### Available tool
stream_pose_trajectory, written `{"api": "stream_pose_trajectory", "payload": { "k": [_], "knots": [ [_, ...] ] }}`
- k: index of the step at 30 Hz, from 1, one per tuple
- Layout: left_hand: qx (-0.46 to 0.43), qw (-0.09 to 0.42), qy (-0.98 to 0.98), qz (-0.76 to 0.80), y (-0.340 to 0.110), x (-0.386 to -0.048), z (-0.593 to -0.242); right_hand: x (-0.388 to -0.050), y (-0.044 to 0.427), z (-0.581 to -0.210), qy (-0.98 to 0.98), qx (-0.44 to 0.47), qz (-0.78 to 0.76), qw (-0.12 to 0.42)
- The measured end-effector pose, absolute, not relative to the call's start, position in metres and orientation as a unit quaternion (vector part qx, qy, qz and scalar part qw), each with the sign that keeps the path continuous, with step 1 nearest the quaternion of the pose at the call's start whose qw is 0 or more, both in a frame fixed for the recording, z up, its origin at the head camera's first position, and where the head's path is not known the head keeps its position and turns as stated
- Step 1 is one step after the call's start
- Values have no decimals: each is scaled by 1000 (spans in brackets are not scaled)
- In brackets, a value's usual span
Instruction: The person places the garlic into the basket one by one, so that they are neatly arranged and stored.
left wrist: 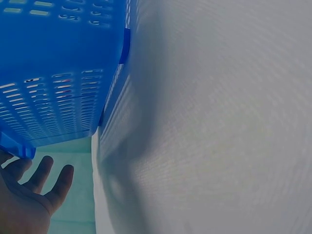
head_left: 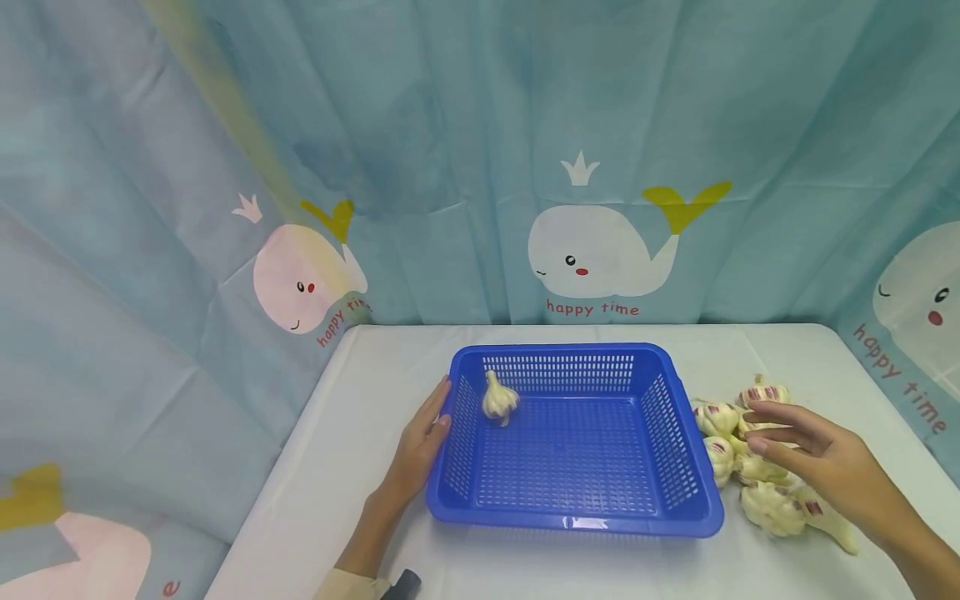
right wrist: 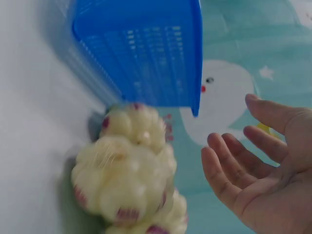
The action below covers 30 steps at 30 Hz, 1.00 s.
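A blue plastic basket point(head_left: 570, 523) with slotted walls stands mid-table in the head view. One garlic bulb point(head_left: 499, 400) lies inside it, by the left wall. My left hand point(head_left: 417, 446) touches the basket's left rim, fingers mostly straight; in the left wrist view those fingers point(left wrist: 61, 187) spread beside the rim. To the basket's right sits a pile of garlic bulbs point(head_left: 772, 508), white with purple patches. Over that pile hovers my right hand point(head_left: 832, 458), holding nothing. The right wrist view shows its fingers point(right wrist: 222, 168) relaxed and apart from the garlic bulbs point(right wrist: 126, 175).
The white-covered table point(head_left: 337, 467) carries the basket and pile. Behind and beside it hangs a light blue curtain point(head_left: 465, 167) printed with whales. A dark strap end point(head_left: 405, 585) shows at the left wrist.
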<state>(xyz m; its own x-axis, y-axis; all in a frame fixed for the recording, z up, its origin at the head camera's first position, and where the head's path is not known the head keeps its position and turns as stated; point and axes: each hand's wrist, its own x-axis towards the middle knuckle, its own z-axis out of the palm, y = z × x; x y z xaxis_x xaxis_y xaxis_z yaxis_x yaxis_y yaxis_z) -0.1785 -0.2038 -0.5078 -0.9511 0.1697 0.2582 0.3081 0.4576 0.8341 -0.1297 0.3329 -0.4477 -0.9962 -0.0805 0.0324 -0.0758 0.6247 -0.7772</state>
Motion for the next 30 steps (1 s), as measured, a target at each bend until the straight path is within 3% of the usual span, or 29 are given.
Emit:
{"api": "stream_pose_trajectory", "payload": {
  "k": [8, 14, 25, 30],
  "knots": [
    [-143, 72, -850, -501, -202, -178, -505, -119, 358, -463, 913, 38, -406, 14],
    [-147, 75, -847, -505, -202, -178, -506, -112, 373, -472, 908, 65, -414, -15],
    [-145, 73, -850, -501, -204, -178, -508, -102, 398, -491, 896, 41, -432, -92],
    [-142, 73, -852, -499, -203, -178, -508, -101, 405, -500, 901, 48, -422, -85]
  ]
}}
